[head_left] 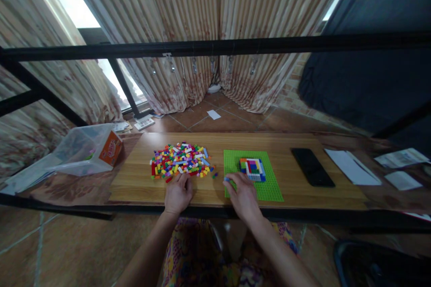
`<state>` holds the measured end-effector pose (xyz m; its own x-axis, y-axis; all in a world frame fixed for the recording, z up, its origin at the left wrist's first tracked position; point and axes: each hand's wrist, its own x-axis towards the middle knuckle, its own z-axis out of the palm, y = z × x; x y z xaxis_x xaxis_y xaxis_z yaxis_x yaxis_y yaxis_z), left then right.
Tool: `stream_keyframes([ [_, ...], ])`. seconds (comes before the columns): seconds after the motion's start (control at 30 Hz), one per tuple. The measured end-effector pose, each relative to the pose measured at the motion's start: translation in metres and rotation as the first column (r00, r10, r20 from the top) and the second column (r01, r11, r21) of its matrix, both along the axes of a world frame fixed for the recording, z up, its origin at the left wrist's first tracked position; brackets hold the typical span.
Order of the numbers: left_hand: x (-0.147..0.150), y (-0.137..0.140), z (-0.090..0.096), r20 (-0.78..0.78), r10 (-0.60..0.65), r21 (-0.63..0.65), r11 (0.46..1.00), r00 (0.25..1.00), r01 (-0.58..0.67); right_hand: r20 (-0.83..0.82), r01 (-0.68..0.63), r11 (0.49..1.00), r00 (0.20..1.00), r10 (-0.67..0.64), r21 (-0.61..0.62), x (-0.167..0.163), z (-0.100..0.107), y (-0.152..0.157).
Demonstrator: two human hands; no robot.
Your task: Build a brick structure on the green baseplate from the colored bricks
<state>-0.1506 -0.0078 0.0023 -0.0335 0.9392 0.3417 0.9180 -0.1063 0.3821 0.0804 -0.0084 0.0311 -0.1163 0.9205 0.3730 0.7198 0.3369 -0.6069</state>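
A heap of small coloured toy bricks [182, 160] lies on the left half of the wooden board. At its near edge, my left hand [178, 193] has its fingers drawn together, and whatever is between them is hidden. My right hand [243, 193] reaches over the left part of a green studded baseplate [272, 188], pinching a small blue brick [226, 179] between thumb and fingertips. Just beyond that hand, a low block of joined bricks [253, 168] in white, blue, red, yellow and other colours sits on the baseplate, its near left part covered by the hand.
A clear plastic box [84, 145] with an orange label stands left of the board. Right of the baseplate lie a black phone [312, 167] and white papers [352, 168]. A dark metal bar [215, 48] crosses beyond the table. A few loose bricks [214, 174] lie between heap and baseplate.
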Motion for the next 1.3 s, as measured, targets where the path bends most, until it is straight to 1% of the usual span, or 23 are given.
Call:
stream_keyframes([
  [0.07, 0.0, 0.0, 0.0, 0.007, -0.006, 0.001, 1.0, 1.0, 0.006, -0.048, 0.066, 0.998, 0.997, -0.065, 0.016, 0.024, -0.004, -0.005],
  [0.13, 0.0, 0.001, 0.0, 0.002, -0.007, 0.0, 1.0, 1.0, 0.007, -0.058, 0.13, 0.991, 0.99, -0.129, 0.026, 0.049, -0.007, -0.007],
  [0.27, 0.0, 0.001, 0.001, -0.02, -0.002, 0.004, 1.0, 1.0, 0.002, 0.03, 0.251, 0.967, 0.967, -0.252, 0.049, 0.09, -0.012, -0.001],
  [0.37, 0.0, 0.001, 0.0, -0.017, 0.005, 0.003, 1.0, 1.0, -0.005, 0.072, 0.305, 0.948, 0.947, -0.312, 0.093, 0.105, -0.016, 0.008],
  [0.53, -0.001, 0.001, 0.0, -0.005, 0.013, 0.001, 1.0, 1.0, -0.013, 0.108, 0.259, 0.956, 0.956, -0.274, 0.14, 0.106, -0.019, 0.022],
  [0.8, -0.001, 0.001, 0.001, 0.016, 0.002, -0.013, 1.0, 1.0, -0.001, 0.149, 0.144, 0.98, 0.975, -0.164, 0.138, 0.1, -0.021, 0.038],
  [0.9, 0.0, 0.001, 0.001, 0.023, -0.004, -0.021, 1.0, 1.0, 0.004, 0.129, 0.14, 0.981, 0.979, -0.157, 0.133, 0.101, -0.024, 0.04],
  [1.03, 0.0, 0.001, 0.001, 0.028, -0.004, -0.019, 1.0, 1.0, 0.004, 0.04, 0.195, 0.975, 0.979, -0.201, 0.11, 0.099, -0.029, 0.041],
  [1.1, 0.0, 0.001, 0.001, 0.027, -0.001, -0.016, 1.0, 1.0, 0.002, 0.022, 0.204, 0.973, 0.978, -0.207, 0.106, 0.099, -0.029, 0.041],
  [1.3, -0.001, 0.001, 0.0, 0.017, -0.007, -0.004, 1.0, 1.0, 0.007, 0.028, 0.134, 0.985, 0.99, -0.138, 0.112, 0.099, -0.025, 0.043],
])
